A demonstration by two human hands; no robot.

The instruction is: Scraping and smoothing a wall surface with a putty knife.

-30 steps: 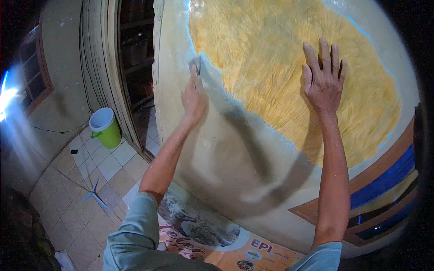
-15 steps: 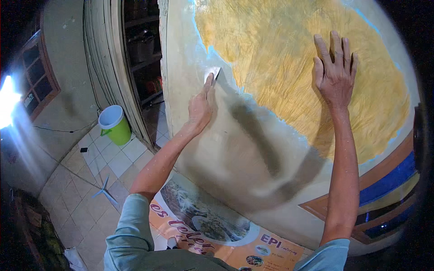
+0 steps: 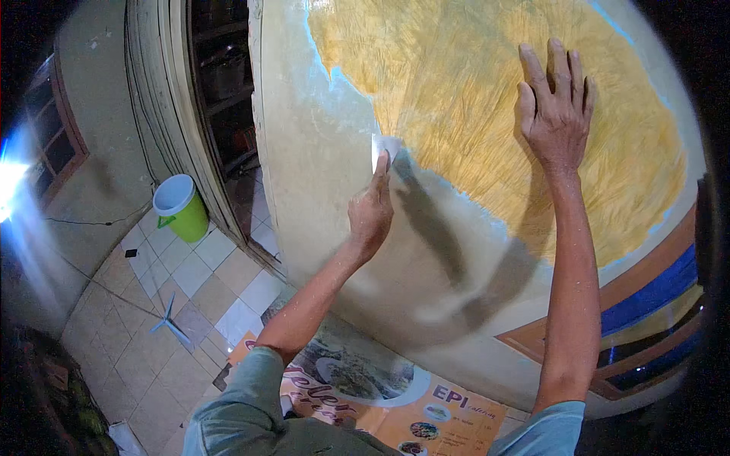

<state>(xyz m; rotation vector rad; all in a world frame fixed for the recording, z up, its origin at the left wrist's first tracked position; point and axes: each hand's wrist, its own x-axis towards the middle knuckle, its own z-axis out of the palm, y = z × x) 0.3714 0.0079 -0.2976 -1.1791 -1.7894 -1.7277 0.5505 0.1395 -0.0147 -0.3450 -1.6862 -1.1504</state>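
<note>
My left hand [image 3: 370,218] is closed round a putty knife, the forefinger stretched along it. The pale metal blade [image 3: 385,150] lies against the wall at the lower left border of a large yellow-ochre wrinkled patch [image 3: 449,99]. A light-blue fringe [image 3: 475,204] runs along that border. My right hand [image 3: 559,125] rests open on the patch, with fingers spread and pointing up. The knife's handle is hidden in my left hand.
Orange printed banner [image 3: 449,406] covers the floor at the wall's foot. At left stand a green bucket [image 3: 182,209] and a doorway with shelves [image 3: 220,83]. A blue three-armed object [image 3: 169,321] lies on the tiles. A brown-framed window [image 3: 646,311] is at lower right.
My left hand has moved right and down with the putty knife, from the bare wall to the patch's border. The right hand stays on the patch; the view has shifted slightly.
</note>
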